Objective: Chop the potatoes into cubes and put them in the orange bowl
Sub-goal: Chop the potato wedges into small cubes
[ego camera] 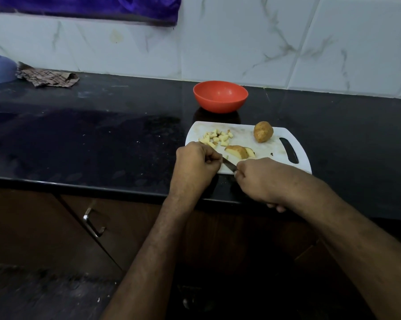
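Two bare forearms reach over the black stone counter (pixel 102 135) at its front edge: left hand (pixel 196 161) curled tight over the white plastic cutting board (pixel 243 132), its grip on the dark knife blade (pixel 229 166) unclear; right hand (pixel 260 177) closed, contents hidden. Potato cubes (pixel 216 137), a cut potato piece (pixel 238 151) and one whole brown potato (pixel 263 131) lie on the board before the orange plastic bowl (pixel 220 96). No writing legible.

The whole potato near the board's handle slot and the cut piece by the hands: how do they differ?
The whole potato is uncut, brown skin all round; the cut potato piece is a wedge showing pale flesh. The whole potato sits on the far right part of the cutting board, away from both hands; the cut potato piece lies nearer them, close to the knife. The whole one looks bulkier. Both rest on the cutting board, neither in the orange bowl.
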